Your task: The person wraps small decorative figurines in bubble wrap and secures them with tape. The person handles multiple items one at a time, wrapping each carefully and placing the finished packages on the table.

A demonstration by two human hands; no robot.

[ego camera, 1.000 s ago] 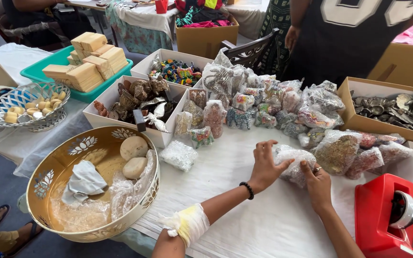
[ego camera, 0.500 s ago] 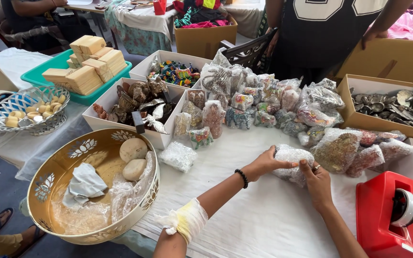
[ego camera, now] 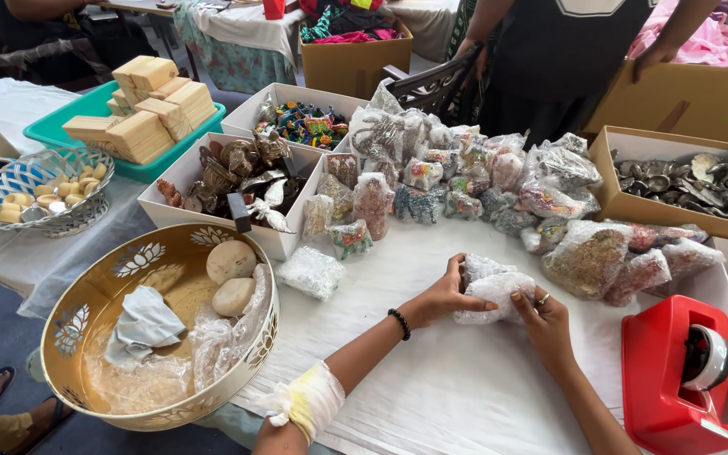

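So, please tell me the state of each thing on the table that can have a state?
bubble-wrapped bundle: held between both hands, resting on the white cloth
left hand: fingers gripping the bundle
right hand: fingers on the bundle
gold bowl: upright, holding two stones and wrap
red tape dispenser: upright, roll loaded
white boxes: open, filled

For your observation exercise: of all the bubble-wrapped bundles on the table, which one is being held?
The bubble-wrapped bundle between the left hand and right hand; the others lie untouched.

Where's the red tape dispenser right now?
The red tape dispenser sits at the table's lower right corner in the head view, just right of the right hand.
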